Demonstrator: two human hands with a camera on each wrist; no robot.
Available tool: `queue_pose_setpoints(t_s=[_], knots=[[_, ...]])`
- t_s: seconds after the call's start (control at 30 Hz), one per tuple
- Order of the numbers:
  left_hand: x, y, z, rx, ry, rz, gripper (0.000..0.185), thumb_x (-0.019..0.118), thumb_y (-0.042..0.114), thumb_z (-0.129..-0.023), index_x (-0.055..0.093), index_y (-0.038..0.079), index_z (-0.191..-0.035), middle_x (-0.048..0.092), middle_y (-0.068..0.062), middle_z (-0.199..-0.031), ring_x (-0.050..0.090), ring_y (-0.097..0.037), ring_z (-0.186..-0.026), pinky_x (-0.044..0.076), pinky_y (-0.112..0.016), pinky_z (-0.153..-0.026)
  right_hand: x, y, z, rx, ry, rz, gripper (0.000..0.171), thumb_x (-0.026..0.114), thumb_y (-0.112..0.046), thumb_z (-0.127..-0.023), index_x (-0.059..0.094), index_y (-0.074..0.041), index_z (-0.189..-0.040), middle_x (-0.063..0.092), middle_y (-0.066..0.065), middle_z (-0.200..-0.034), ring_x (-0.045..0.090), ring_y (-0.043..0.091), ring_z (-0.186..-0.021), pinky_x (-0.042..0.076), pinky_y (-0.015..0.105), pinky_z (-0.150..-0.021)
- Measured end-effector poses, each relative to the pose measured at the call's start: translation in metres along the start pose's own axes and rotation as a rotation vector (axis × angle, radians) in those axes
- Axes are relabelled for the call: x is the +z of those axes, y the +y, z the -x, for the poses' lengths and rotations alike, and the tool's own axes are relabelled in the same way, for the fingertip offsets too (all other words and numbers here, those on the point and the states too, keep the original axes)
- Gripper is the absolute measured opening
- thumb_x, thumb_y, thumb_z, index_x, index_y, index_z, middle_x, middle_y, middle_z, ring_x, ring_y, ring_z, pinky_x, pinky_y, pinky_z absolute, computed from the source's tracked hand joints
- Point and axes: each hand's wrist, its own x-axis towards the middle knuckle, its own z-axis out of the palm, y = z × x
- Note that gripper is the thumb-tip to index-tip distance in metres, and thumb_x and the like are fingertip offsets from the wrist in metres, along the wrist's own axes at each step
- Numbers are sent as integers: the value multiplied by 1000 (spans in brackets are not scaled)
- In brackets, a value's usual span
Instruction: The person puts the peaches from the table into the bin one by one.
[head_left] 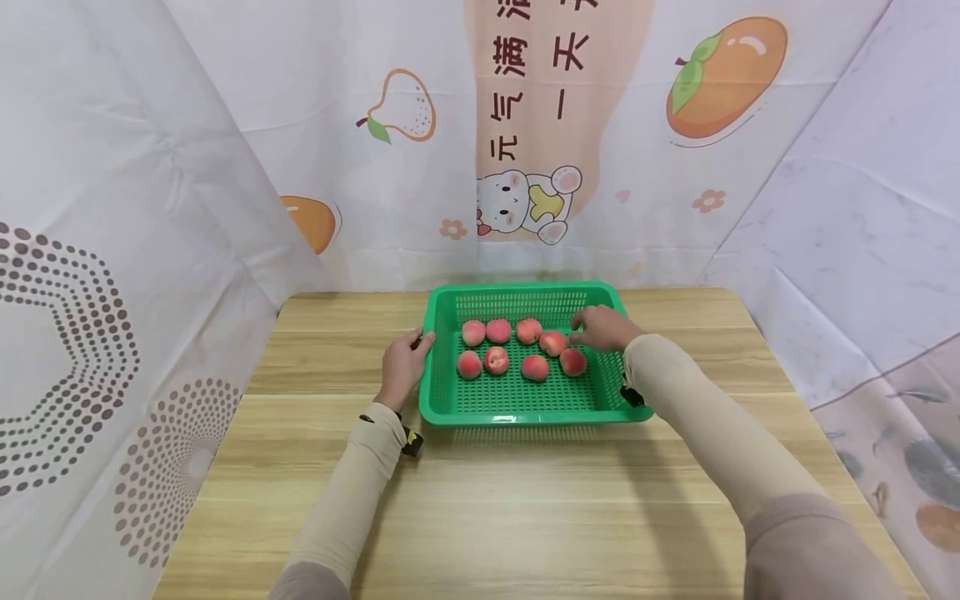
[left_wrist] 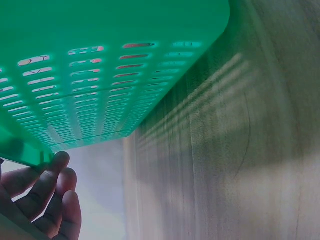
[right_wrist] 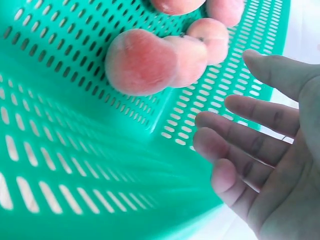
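Note:
A green plastic basket (head_left: 525, 419) with slotted walls sits on the table, and several red-pink peaches (head_left: 536, 367) lie on its floor in two loose rows. At the basket's left side my left hand (head_left: 402, 367) grips the rim, thumb on top; the left wrist view shows the fingers (left_wrist: 71, 212) curled beneath the edge. Over the right end of the basket is my right hand (head_left: 604, 327), just right of a peach (head_left: 553, 342). In the right wrist view its fingers are spread and loosely bent, holding nothing, with the nearest peaches (right_wrist: 140, 62) apart from them.
The wood-grain table (head_left: 510, 508) extends in front of the basket and to both sides. Behind it hangs a white printed curtain (head_left: 405, 192) close to the basket's far rim. More white cloth (head_left: 97, 150) hangs at the left.

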Motion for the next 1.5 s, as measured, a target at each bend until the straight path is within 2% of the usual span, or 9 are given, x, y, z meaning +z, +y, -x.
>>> queue_pose_setpoints(t_s=[0.33, 0.53, 0.87, 1.07, 1.23, 1.5], knots=[[0, 1, 0, 5, -3, 7, 50, 50, 42, -101, 58, 9, -137, 64, -13, -129, 63, -29, -113, 51, -44, -92, -11, -7, 6, -3, 55, -32, 42, 63, -28, -95, 65, 4, -121, 68, 21, -118, 63, 37, -110, 49, 51, -95], [0, 2, 0, 14, -2, 8, 49, 51, 41, -101, 58, 8, -136, 66, -14, -127, 64, -29, -109, 51, -45, -90, -15, -5, 9, -12, 94, -63, 38, 63, -28, -95, 66, 3, -118, 70, 20, -112, 66, 34, -102, 52, 50, -89], [-2, 5, 1, 2, -21, 4, 50, 49, 42, -101, 56, 9, -138, 64, -14, -130, 62, -30, -114, 49, -46, -94, -28, 5, 22, 33, 133, -96, 44, 59, -32, -97, 62, 4, -121, 67, 24, -111, 65, 37, -100, 51, 52, -86], [-2, 3, 1, -19, -22, 11, 51, 50, 43, -100, 57, 10, -138, 64, -14, -130, 62, -29, -113, 50, -45, -93, -33, 10, 30, 60, 148, -135, 47, 55, -35, -99, 60, 3, -127, 66, 25, -114, 65, 36, -101, 51, 52, -86], [-2, 3, 2, -22, -27, 5, 51, 50, 44, -100, 57, 10, -137, 65, -13, -127, 63, -29, -109, 50, -44, -91, -37, 16, 38, 64, 205, -180, 46, 50, -35, -102, 59, 2, -127, 64, 27, -115, 63, 38, -99, 50, 53, -83], [-5, 8, 1, -5, -53, -29, 50, 50, 41, -101, 58, 7, -136, 65, -15, -126, 63, -30, -108, 50, -44, -91, -42, 22, 50, 70, 280, -223, 46, 41, -31, -106, 53, 4, -133, 59, 28, -124, 60, 41, -107, 49, 55, -86]])
